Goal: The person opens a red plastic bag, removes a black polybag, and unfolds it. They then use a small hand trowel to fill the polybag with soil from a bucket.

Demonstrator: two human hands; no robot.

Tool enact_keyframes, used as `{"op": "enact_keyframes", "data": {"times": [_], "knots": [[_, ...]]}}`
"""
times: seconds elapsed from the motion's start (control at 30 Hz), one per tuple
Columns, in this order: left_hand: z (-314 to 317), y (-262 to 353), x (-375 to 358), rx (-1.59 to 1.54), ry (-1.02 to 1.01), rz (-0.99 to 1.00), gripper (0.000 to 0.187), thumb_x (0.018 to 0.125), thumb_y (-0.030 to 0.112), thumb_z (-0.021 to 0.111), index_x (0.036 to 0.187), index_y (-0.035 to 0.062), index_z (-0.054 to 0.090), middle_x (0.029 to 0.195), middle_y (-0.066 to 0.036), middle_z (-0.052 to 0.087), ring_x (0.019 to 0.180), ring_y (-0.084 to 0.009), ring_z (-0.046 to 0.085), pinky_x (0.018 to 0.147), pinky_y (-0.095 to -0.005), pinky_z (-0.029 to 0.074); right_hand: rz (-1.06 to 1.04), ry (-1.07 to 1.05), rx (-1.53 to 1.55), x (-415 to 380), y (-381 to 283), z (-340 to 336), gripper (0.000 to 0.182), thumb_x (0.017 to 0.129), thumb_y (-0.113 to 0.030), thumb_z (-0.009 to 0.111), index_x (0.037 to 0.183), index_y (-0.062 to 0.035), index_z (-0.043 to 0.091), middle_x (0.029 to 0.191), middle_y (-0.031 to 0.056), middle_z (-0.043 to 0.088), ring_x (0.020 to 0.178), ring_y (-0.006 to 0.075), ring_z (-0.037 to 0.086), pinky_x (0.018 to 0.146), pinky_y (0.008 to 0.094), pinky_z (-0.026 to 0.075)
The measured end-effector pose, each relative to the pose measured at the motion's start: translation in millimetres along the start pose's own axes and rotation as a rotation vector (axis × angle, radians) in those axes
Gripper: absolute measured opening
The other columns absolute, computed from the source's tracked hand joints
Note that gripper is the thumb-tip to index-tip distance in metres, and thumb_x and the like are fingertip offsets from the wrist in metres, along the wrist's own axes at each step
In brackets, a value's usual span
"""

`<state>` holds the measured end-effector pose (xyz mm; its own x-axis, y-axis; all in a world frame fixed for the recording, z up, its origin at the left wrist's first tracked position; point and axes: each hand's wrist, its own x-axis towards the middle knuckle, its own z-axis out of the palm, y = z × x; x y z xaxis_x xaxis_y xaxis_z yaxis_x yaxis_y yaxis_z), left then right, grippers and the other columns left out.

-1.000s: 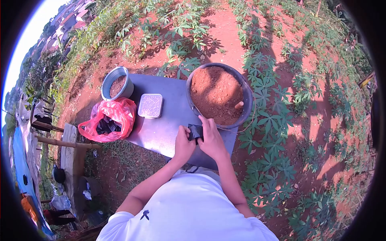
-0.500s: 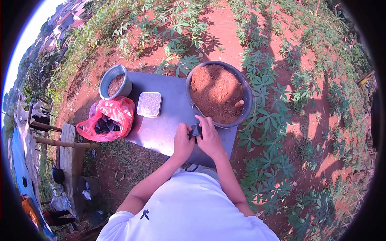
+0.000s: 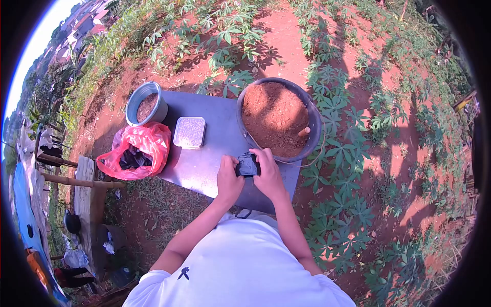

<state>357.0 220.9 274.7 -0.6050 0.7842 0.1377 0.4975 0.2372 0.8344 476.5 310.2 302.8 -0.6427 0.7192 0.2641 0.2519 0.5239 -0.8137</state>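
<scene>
Between my two hands is a small black plastic bag, spread out flat above the near part of the table. My left hand is closed on its left edge, and my right hand grips the right edge with thumb and fingers. Just beyond my right hand stands a large dark basin of reddish-brown soil. A short brown handle or stick pokes out of that soil. To the left, a square lidded container of small pale pieces lies on the table.
A grey table carries these things. At its left edge are a blue-grey pot with brown grainy material and a red plastic bag holding dark plastic. Leafy plants grow close on the right. A wooden post and bamboo pole stand left.
My hands have moved apart, and the black plastic bag between them now shows wider and flatter. The containers on the table stay in place.
</scene>
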Motion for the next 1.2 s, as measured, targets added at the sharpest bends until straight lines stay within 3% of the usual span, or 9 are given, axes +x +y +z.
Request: {"op": "enact_keyframes", "data": {"times": [0.2, 0.37, 0.47, 0.6, 0.7, 0.9, 0.97, 1.1, 1.2], "knots": [[-11, 8, 3, 0.055, -0.094, 0.024, 0.049, 0.07, -0.006, 0.07, 0.113, 0.0003, 0.048, 0.108, -0.018, 0.05, 0.095, -0.0374, 0.059, 0.082, -0.0448, 0.051, 0.015, -0.011, 0.01, 2, -4, -6, 0.065, 0.068, 0.015, 0.057, 0.13, -0.0043, 0.052, 0.102, 0.015, 0.048, 0.093, 0.0332, 0.057, 0.084, 0.0435, 0.048], [-42, 27, 4, -0.008, -0.372, 0.289, 0.106, 0.064, 0.024, 0.094, 0.149, 0.0066, 0.032, 0.147, -0.019, 0.035, 0.137, -0.037, 0.043, 0.107, -0.0453, 0.046, 0.167, -0.091, 0.139, 6, -6, -29, 0.069, 0.068, 0.016, 0.056, 0.134, -0.0052, 0.051, 0.103, 0.0118, 0.048, 0.087, 0.0276, 0.055, 0.08, 0.0369, 0.049], [-52, 38, 12, 0.087, -0.444, 0.406, 0.114, 0.062, 0.025, 0.095, 0.154, 0.0073, 0.029, 0.152, -0.02, 0.034, 0.145, -0.0382, 0.036, 0.115, -0.0454, 0.04, 0.186, -0.13, 0.261, 7, -1, -36, 0.074, 0.071, 0.016, 0.058, 0.14, -0.0078, 0.047, 0.106, 0.0074, 0.05, 0.083, 0.018, 0.052, 0.076, 0.0311, 0.047], [-50, 37, 27, 0.064, -0.499, 0.493, 0.1, 0.067, 0.022, 0.091, 0.148, 0.0034, 0.036, 0.143, -0.02, 0.046, 0.142, -0.0402, 0.038, 0.116, -0.0469, 0.036, 0.201, -0.174, 0.405, 8, 0, -39, 0.076, 0.073, 0.015, 0.06, 0.143, -0.0088, 0.045, 0.11, 0.007, 0.052, 0.085, 0.0165, 0.053, 0.079, 0.0308, 0.049], [-42, 25, 21, -0.046, -0.561, 0.333, 0.088, 0.068, 0.011, 0.086, 0.144, 0.0045, 0.042, 0.137, -0.019, 0.053, 0.134, -0.0376, 0.048, 0.111, -0.0461, 0.041, 0.177, -0.182, 0.347, 4, 3, -43, 0.077, 0.076, 0.011, 0.064, 0.147, -0.0092, 0.042, 0.119, 0.0084, 0.053, 0.089, 0.017, 0.055, 0.084, 0.0315, 0.05], [-27, 14, 5, -0.239, -0.484, 0.099, 0.07, 0.07, 0.002, 0.08, 0.133, 0.0056, 0.051, 0.12, -0.015, 0.062, 0.112, -0.0304, 0.063, 0.098, -0.0366, 0.049, 0.09, -0.332, 0.388, 3, -15, -82, 0.077, 0.089, -0.017, 0.073, 0.155, -0.0102, 0.034, 0.135, 0.0115, 0.05, 0.109, 0.0199, 0.056, 0.096, 0.0344, 0.047], [-23, 3, 1, -0.335, -0.505, 0.003, 0.067, 0.072, -0.001, 0.08, 0.132, 0.006, 0.049, 0.123, -0.008, 0.061, 0.116, -0.0186, 0.06, 0.101, -0.0336, 0.047, 0.043, -0.264, 0.356, 9, -2, -102, 0.074, 0.094, -0.03, 0.071, 0.155, -0.0103, 0.033, 0.136, 0.0134, 0.049, 0.115, 0.0222, 0.057, 0.095, 0.0387, 0.05], [-22, -10, -10, -0.503, -0.476, -0.057, 0.061, 0.077, -0.003, 0.077, 0.13, 0.0051, 0.048, 0.119, -0.008, 0.062, 0.114, -0.0144, 0.061, 0.098, -0.0313, 0.049, 0.196, -0.034, -0.219, 45, 3, -148, 0.071, 0.089, -0.023, 0.073, 0.149, -0.0055, 0.038, 0.128, 0.017, 0.052, 0.113, 0.0298, 0.059, 0.097, 0.0405, 0.05], [-22, -10, -11, -0.624, -0.441, -0.108, 0.057, 0.079, 0.003, 0.08, 0.127, 0.0067, 0.05, 0.111, -0.003, 0.061, 0.103, -0.0104, 0.059, 0.092, -0.0279, 0.048, 0.085, 0.037, -0.575, 63, 56, -151, 0.073, 0.087, -0.02, 0.074, 0.148, -0.0048, 0.038, 0.128, 0.0184, 0.053, 0.115, 0.0333, 0.059, 0.099, 0.0441, 0.05]]}}
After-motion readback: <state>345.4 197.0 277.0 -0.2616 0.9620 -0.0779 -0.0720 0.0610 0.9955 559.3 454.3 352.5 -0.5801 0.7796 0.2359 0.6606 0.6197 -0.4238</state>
